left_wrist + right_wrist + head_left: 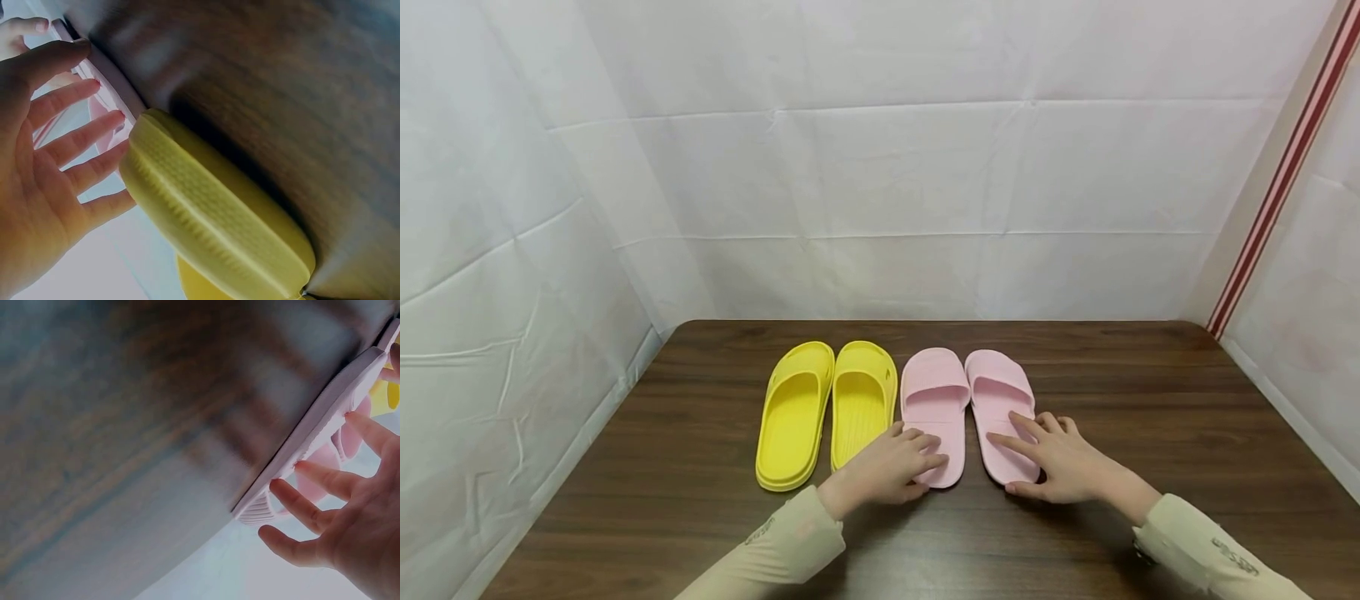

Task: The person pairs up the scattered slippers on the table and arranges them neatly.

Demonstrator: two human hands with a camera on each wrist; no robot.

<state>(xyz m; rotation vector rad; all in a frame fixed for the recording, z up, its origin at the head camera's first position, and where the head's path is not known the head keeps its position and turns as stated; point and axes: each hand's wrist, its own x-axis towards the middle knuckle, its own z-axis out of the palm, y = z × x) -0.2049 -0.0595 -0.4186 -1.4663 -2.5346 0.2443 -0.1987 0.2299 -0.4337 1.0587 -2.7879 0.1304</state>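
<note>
Two pink slippers lie side by side on the table, toes pointing away from me. Over the heel half of the left pink slipper (934, 375) spreads my left hand (887, 467), fingers loosely bent and apart, nothing gripped. My right hand (1063, 462) reaches in from the right over the heel part of the right pink slipper (997, 371), its fingers spread too. In the right wrist view its fingertips are right at the edge of the pink slipper (312, 422). The left wrist view has a yellow slipper (212, 200) close by the little finger of my left hand.
To the left of the pink pair lie a left yellow slipper (788, 429) and a right yellow slipper (859, 408), the latter partly behind my left hand. The brown wooden table (1120, 375) ends at a white cloth wall (880, 183). A red stripe (1285, 175) runs down the right side.
</note>
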